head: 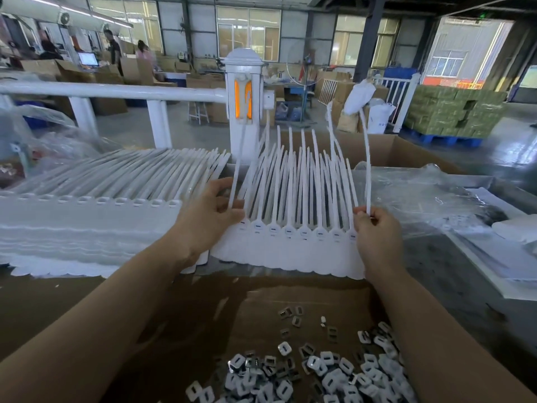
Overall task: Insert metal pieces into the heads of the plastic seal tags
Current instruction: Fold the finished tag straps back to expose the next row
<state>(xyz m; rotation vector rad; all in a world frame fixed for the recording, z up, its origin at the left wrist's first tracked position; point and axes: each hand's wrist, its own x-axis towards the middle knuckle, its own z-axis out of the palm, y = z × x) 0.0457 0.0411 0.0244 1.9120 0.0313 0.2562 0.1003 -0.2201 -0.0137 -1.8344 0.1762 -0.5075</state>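
Observation:
A joined strip of white plastic seal tags (293, 251) lies before me, heads in a row and tails fanning upward. My left hand (212, 216) holds the leftmost tail (236, 175) between thumb and fingers at the strip's left end. My right hand (377, 231) pinches the rightmost tail (367, 158) near its base. A pile of small metal pieces (319, 373) lies on brown cardboard (174, 330) near me, below my forearms.
A tall stack of more white tag strips (87, 210) sits to the left. A cardboard box (392, 152) and clear plastic sheeting (421, 193) lie behind and to the right. A white railing post (245, 106) stands behind the tags.

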